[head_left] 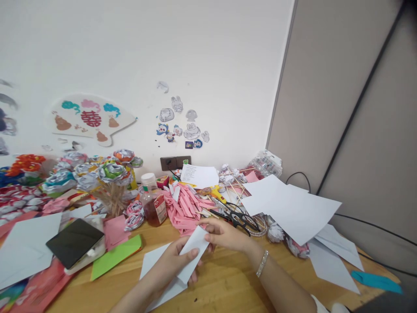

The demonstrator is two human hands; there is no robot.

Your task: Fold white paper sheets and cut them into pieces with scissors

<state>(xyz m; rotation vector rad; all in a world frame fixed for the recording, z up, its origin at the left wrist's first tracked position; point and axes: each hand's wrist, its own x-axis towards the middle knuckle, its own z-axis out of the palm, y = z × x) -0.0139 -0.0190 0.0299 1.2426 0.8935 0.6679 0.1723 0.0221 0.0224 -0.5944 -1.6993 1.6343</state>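
A narrow folded piece of white paper [193, 260] is held slantwise above the table, near the middle of the front edge. My left hand [177, 259] grips its lower part, with the thumb lying on top. At its upper right corner, my right hand [224, 234] pinches the paper between thumb and fingers. Beneath my left hand a sheet of white paper [151, 260] lies on the wooden table [234, 278]. Just beyond my hands are black-handled scissors [241, 218] and a heap of pink paper strips [185, 208].
Behind the strips lies a yellow glue gun [217, 194]. A bottle of amber liquid [153, 206] stands to their left. Paper flowers on sticks [112, 174], a black tablet-like slab [74, 243] and green paper [116, 256] sit at left. Large white sheets [293, 208] overlap at right.
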